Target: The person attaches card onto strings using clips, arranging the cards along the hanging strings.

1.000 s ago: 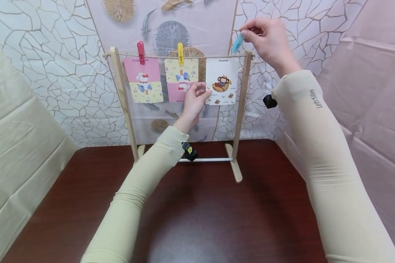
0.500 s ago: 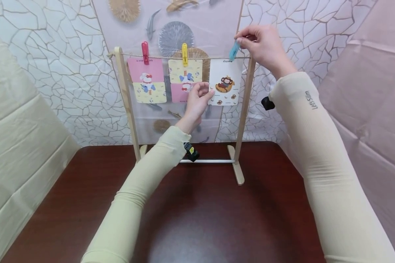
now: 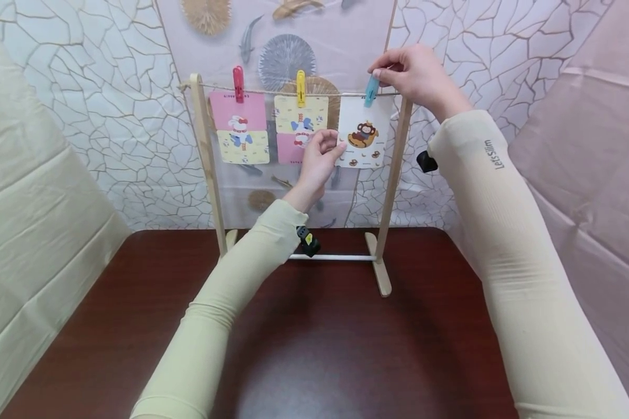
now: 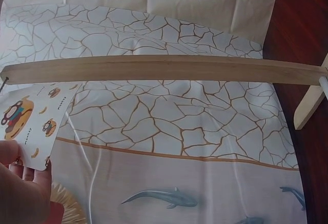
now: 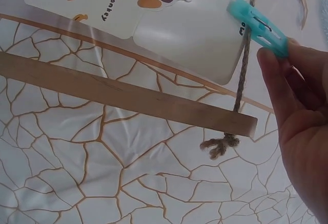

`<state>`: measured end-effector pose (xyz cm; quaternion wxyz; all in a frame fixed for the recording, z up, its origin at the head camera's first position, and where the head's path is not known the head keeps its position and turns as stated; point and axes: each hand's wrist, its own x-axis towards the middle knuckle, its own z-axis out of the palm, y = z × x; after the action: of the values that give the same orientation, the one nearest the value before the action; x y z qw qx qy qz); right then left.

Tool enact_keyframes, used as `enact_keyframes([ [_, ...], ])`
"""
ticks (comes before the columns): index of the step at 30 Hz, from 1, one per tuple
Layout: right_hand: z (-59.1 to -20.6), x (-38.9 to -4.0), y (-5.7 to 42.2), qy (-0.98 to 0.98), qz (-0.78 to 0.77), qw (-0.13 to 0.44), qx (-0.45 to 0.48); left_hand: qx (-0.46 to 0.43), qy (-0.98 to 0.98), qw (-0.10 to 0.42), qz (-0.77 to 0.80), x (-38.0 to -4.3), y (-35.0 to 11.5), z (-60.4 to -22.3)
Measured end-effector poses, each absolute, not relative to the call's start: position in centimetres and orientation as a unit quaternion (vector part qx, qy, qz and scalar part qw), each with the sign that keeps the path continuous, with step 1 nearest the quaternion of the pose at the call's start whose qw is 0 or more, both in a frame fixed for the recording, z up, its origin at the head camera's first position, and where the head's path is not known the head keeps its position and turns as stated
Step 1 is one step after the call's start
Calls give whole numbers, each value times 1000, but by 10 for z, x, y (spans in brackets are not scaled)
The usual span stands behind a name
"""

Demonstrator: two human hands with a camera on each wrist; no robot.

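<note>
A white card (image 3: 356, 152) with a monkey and banana print hangs at the right end of a twine line (image 5: 243, 75). My left hand (image 3: 320, 164) pinches its lower left edge between thumb and fingers, as the left wrist view also shows. Up at the line, my right hand (image 3: 418, 78) pinches the handle end of a light blue clothespin (image 5: 260, 26). The clothespin's tip lies over the card's top edge and the twine. To the left, a red clothespin (image 3: 238, 84) and a yellow clothespin (image 3: 301, 87) each hold a pink-and-yellow card on the line.
The line runs between two wooden posts (image 3: 394, 180) with wooden feet (image 3: 381, 278) on a dark red table (image 3: 314, 349). A white crossbar (image 3: 340, 257) joins them low down. Patterned cloth (image 3: 152, 145) hangs behind, and pale fabric (image 3: 36, 192) stands at the left.
My right hand has come down and left, bringing the blue clothespin from above the line onto the monkey card's top edge. My left hand keeps its pinch; the head view has shifted slightly.
</note>
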<state>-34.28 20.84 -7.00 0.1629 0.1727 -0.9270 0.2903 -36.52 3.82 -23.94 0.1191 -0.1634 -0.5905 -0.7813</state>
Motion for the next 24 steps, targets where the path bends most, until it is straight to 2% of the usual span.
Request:
enact_keyframes([
  [17,-72,-342,213,-948,234,104,190,-150,-602,113,-776,-362,40,-248],
  [24,-68,-340,214,-953,217,97,188,-154,-604,117,-773,-362,40,-247],
])
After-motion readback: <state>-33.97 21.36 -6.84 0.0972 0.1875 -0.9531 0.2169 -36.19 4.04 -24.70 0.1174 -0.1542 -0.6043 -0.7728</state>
